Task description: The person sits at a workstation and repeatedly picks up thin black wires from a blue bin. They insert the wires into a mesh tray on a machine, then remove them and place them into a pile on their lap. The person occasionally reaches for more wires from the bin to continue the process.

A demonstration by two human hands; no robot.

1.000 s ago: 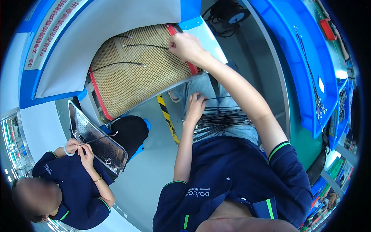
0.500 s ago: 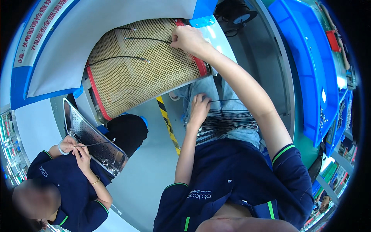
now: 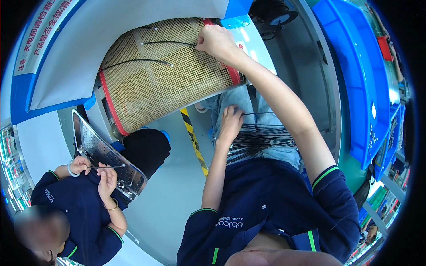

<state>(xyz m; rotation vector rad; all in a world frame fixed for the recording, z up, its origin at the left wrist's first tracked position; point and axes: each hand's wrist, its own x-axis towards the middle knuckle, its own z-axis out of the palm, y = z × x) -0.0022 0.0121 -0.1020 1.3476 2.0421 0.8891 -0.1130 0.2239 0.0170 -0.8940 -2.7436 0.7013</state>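
My right hand [image 3: 217, 43] reaches over the tan mesh conveyor belt [image 3: 159, 95], thumb and fingers pinched on the right end of a thin black cable [image 3: 168, 42]. The cable's other end, with a small light connector, points left across the mesh. A second black cable [image 3: 137, 61] lies nearer on the belt, and part of a third cable [image 3: 148, 28] shows by the hood. Over my lap, my left hand [image 3: 230, 124] is closed on a single black cable [image 3: 259, 113]. Just nearer, a bundle of similar cables [image 3: 264, 139] rests across my thighs.
A grey hood [image 3: 146, 17] overhangs the belt's far side. At left, a co-worker's hands [image 3: 106, 179] hold a cable above a perforated metal tray [image 3: 100, 142]. Blue bins [image 3: 350, 66] line the right side; a black reel [image 3: 273, 20] stands behind. Yellow-black tape [image 3: 188, 128] marks the floor.
My right hand stays on the belt cable and my left hand stays over my lap. The co-worker's hands have moved apart, and their cable is now nearly level.
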